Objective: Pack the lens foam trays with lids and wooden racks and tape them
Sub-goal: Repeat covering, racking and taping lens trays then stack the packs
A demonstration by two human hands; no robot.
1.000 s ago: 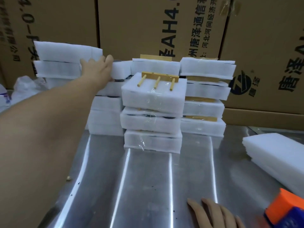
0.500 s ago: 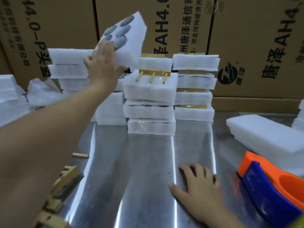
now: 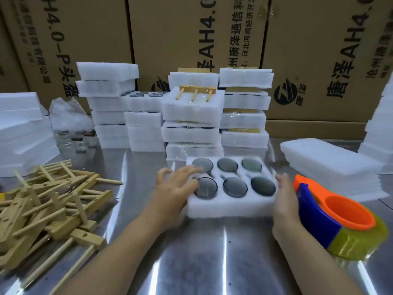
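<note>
A white foam tray (image 3: 231, 206) with several round dark lenses lies flat on the steel table in front of me. My left hand (image 3: 177, 186) grips its left edge, thumb on top near a lens. My right hand (image 3: 285, 194) presses against its right side with straight fingers. A pile of wooden racks (image 3: 49, 201) lies at the left. A stack of flat foam lids (image 3: 331, 165) sits at the right. An orange and blue tape dispenser (image 3: 336, 218) with yellowish tape stands beside my right wrist.
Stacks of taped foam packs (image 3: 192, 124) stand behind the tray, one topped by a wooden rack (image 3: 196, 92). More foam stacks (image 3: 106, 92) and foam sheets (image 3: 21, 133) sit at the left. Cardboard boxes (image 3: 319, 60) wall off the back. A crumpled plastic bag (image 3: 68, 116) lies left.
My left hand has brought the lens tray down from the rear stack onto the table. My right hand has moved from the table surface to the tray's right side.
</note>
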